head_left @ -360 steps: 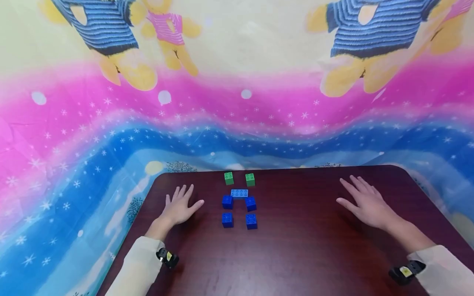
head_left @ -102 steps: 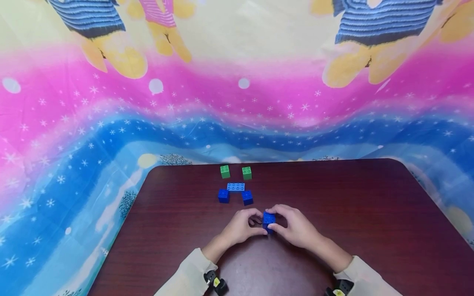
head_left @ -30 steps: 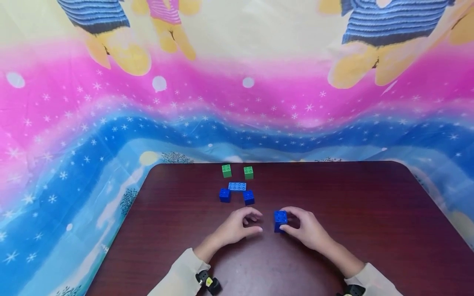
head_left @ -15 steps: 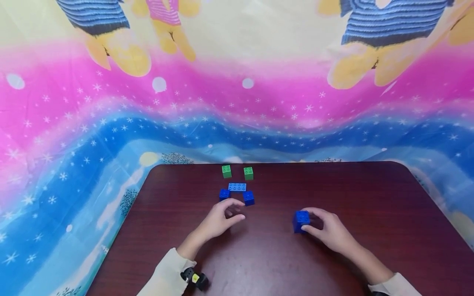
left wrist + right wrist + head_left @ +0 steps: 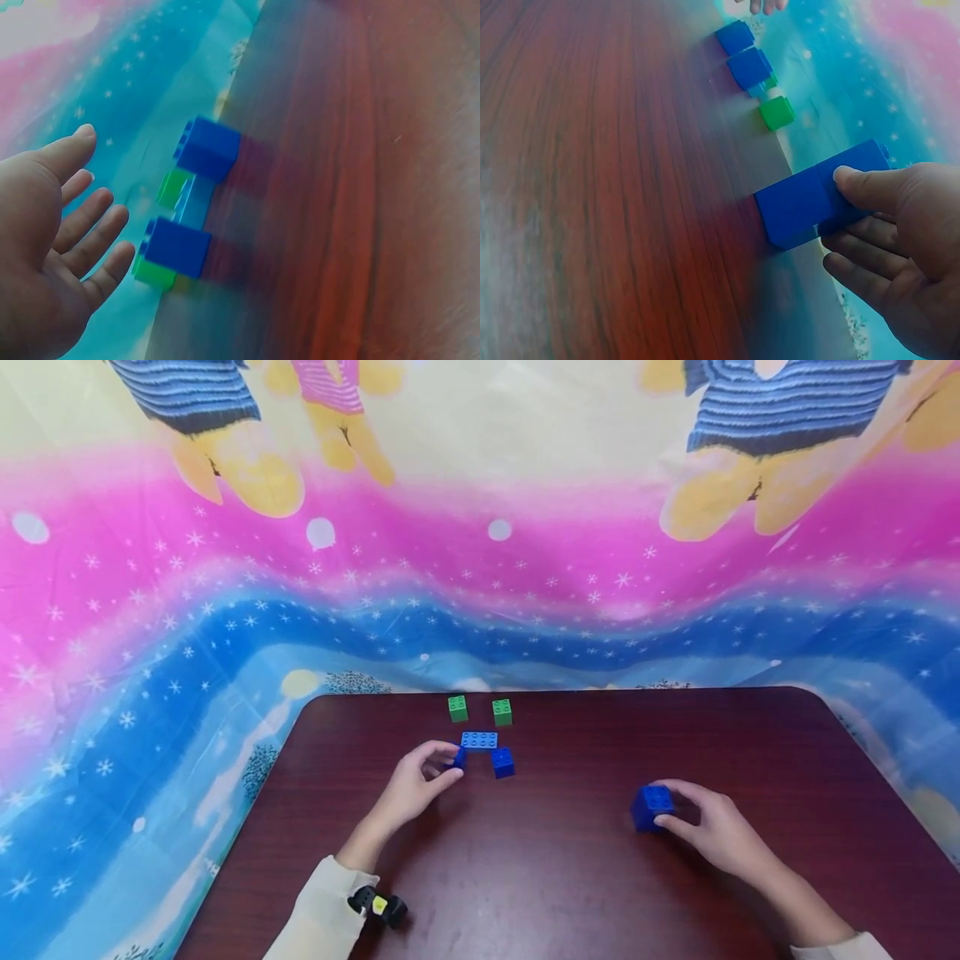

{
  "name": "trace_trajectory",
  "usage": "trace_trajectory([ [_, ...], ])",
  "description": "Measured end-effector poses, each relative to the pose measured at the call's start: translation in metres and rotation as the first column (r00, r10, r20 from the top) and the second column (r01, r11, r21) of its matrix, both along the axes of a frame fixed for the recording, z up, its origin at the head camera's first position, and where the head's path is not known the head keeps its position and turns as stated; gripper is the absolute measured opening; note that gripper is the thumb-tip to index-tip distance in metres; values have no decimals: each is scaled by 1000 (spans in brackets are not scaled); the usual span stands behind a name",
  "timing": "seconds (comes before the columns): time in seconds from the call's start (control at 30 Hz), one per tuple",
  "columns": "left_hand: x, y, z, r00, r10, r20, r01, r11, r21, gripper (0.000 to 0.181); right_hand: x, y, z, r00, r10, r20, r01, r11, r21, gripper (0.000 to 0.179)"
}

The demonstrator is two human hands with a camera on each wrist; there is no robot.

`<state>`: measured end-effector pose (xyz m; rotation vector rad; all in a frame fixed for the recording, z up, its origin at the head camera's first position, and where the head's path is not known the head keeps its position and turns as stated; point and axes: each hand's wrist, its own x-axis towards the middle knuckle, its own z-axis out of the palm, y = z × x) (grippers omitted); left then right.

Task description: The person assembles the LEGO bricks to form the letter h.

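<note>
In the left half of the head view the left hand [image 5: 411, 787] has slid up and leftward from the middle of the table [image 5: 540, 893] over the last second and now sits at the left dark blue brick [image 5: 457, 758]; its fingers look loosely curved there, while the wrist view shows them spread and straight, just beside the brick and gripping nothing yet. Right of it lie the second dark blue brick [image 5: 503, 762], the flat light blue plate [image 5: 479, 740] and, above, the two green bricks [image 5: 480, 710], none of which has shifted. At lower right the right hand [image 5: 716, 831] has carried the stacked blue pair [image 5: 651, 807] away from centre; thumb and fingers curl round it against the tabletop. The join looks finished and parked aside, with another loose brick apparently being fetched.
</note>
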<state>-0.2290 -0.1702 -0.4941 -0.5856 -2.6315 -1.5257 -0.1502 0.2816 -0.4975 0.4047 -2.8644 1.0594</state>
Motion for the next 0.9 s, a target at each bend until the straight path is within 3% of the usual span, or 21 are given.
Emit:
trace_trajectory([
  [0.2, -11, -10, -2, 998, 60, -21, -60, 998, 12, 41, 3, 12, 3, 999, -23, 27, 23, 1000, 7, 46],
  [0.5, -27, -18, -17, 996, 86, 12, -85, 996, -17, 53, 9, 29, 3, 999, -41, 21, 41, 999, 26, 46],
  [0.9, -34, -13, -31, 991, 89, 98, -82, 994, -68, 53, 12, 36, 2, 999, -52, 16, 52, 999, 8, 51],
])
